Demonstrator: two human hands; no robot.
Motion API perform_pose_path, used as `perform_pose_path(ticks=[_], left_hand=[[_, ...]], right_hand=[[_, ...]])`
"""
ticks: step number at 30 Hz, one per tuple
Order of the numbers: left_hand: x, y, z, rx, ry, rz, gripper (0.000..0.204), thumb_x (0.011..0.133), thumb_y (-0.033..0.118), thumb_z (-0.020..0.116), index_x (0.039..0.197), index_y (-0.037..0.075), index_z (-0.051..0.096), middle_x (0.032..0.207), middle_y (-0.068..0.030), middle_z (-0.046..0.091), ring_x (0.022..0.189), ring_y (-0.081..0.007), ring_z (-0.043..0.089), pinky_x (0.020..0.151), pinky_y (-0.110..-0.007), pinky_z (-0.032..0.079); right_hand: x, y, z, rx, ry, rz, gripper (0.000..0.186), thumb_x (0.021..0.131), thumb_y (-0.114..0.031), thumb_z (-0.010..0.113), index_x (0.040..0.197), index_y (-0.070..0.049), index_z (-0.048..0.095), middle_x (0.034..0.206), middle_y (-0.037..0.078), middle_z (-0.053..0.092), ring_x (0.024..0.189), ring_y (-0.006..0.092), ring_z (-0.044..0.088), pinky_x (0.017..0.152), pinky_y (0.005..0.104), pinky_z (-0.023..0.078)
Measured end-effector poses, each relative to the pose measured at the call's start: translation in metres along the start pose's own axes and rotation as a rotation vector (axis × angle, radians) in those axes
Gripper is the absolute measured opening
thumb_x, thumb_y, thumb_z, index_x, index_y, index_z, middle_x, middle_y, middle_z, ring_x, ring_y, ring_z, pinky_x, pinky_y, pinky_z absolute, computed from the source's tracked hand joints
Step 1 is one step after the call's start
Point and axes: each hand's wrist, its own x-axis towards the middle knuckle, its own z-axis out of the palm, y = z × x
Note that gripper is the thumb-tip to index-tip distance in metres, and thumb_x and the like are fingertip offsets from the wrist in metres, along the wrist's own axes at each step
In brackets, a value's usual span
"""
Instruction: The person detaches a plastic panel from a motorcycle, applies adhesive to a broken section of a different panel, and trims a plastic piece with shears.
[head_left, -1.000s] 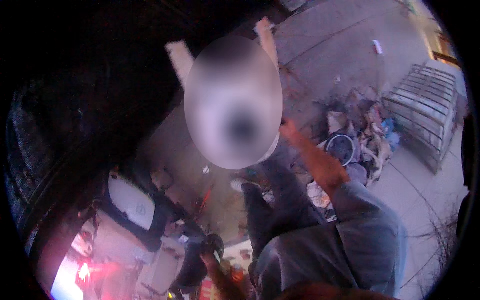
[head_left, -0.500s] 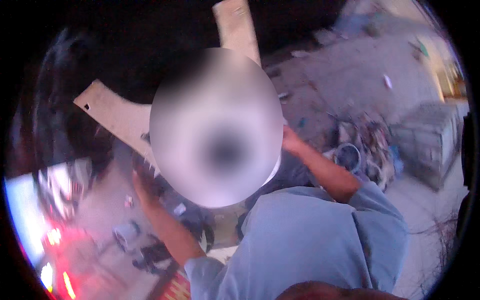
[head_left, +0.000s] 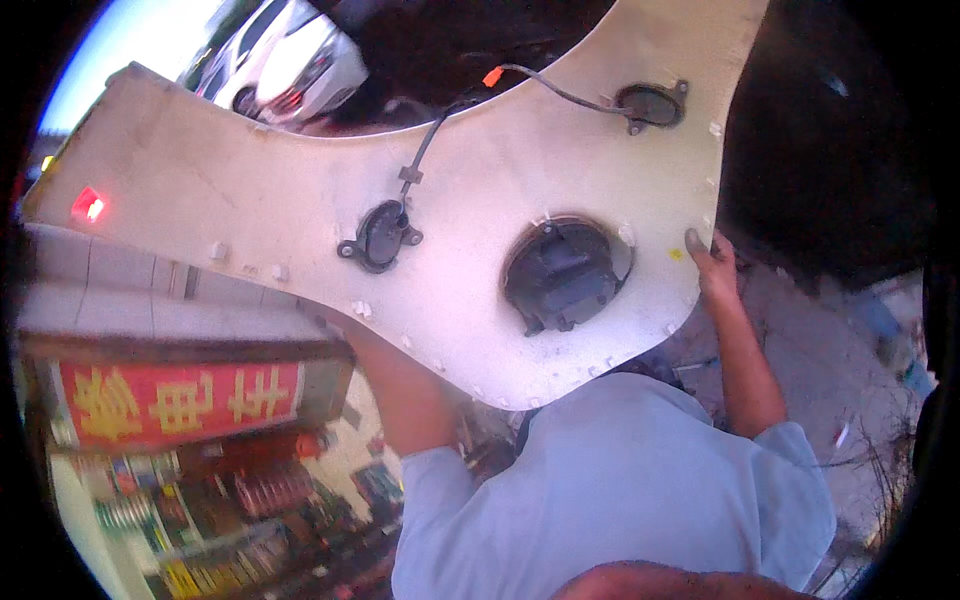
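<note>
Brought closer, the panel has right fingers pinching its right edge (left fingers: can't tell).

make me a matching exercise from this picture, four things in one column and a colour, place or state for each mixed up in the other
Things
1. right hand
2. sign
3. connector
4. shirt

Colours, places, states
A. orange, at a cable's end
B. gripping the panel's edge
C. light blue, lower middle
D. red with yellow characters

Right pairs: 1-B; 2-D; 3-A; 4-C
</note>
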Motion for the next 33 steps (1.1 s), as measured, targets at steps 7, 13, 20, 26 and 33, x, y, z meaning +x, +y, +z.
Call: perform_pose_path(ticks=[7, 13, 20, 26, 33], left_hand=[[-0.042, 0.021, 0.027, 0.116, 0.210, 0.123, 0.065, 0.099, 0.050, 0.048, 0.139, -0.001, 0.047, 0.140, -0.0145, 0.051, 0.122, -0.0305, 0.053, 0.101, -0.049, 0.044], [-0.058, 0.011, 0.065, 0.140, 0.382, 0.214, 0.064, 0.099, 0.049, 0.049, 0.138, -0.001, 0.047, 0.139, -0.0139, 0.052, 0.122, -0.0302, 0.053, 0.102, -0.048, 0.044], [-0.078, 0.011, 0.125, 0.194, 0.615, 0.320, 0.063, 0.099, 0.048, 0.050, 0.138, -0.002, 0.048, 0.138, -0.0132, 0.053, 0.123, -0.0298, 0.053, 0.102, -0.047, 0.043], [-0.063, 0.010, 0.209, 0.252, 0.664, 0.430, 0.062, 0.099, 0.046, 0.051, 0.138, -0.002, 0.049, 0.137, -0.0126, 0.054, 0.123, -0.0295, 0.053, 0.103, -0.046, 0.043], [-0.035, -0.007, 0.278, 0.324, 0.721, 0.528, 0.061, 0.099, 0.045, 0.053, 0.137, -0.002, 0.050, 0.137, -0.0119, 0.056, 0.123, -0.0291, 0.053, 0.104, -0.045, 0.042]], right_hand=[[0.044, 0.016, -0.016, -0.112, -0.223, 0.099, 0.042, 0.093, -0.030, 0.068, 0.123, -0.001, 0.064, 0.109, 0.008, 0.067, 0.101, 0.0154, 0.059, 0.090, 0.0321, 0.047], [0.118, 0.026, -0.008, -0.062, -0.455, 0.105, 0.033, 0.095, -0.025, 0.066, 0.115, 0.000, 0.065, 0.104, 0.007, 0.067, 0.094, 0.0160, 0.060, 0.085, 0.0316, 0.048], [0.203, 0.016, 0.046, -0.175, -0.899, 0.338, 0.036, 0.094, -0.027, 0.067, 0.119, -0.001, 0.064, 0.104, 0.009, 0.069, 0.093, 0.0168, 0.063, 0.085, 0.0329, 0.050], [0.254, 0.027, 0.139, -0.125, -1.354, 0.474, 0.040, 0.094, -0.028, 0.066, 0.122, 0.001, 0.061, 0.107, 0.011, 0.069, 0.091, 0.0204, 0.066, 0.082, 0.0349, 0.052], [0.305, -0.008, 0.185, -0.104, -1.665, 0.201, 0.064, 0.096, -0.040, 0.059, 0.145, -0.002, 0.042, 0.136, 0.017, 0.054, 0.122, 0.0265, 0.052, 0.106, 0.0376, 0.038]])
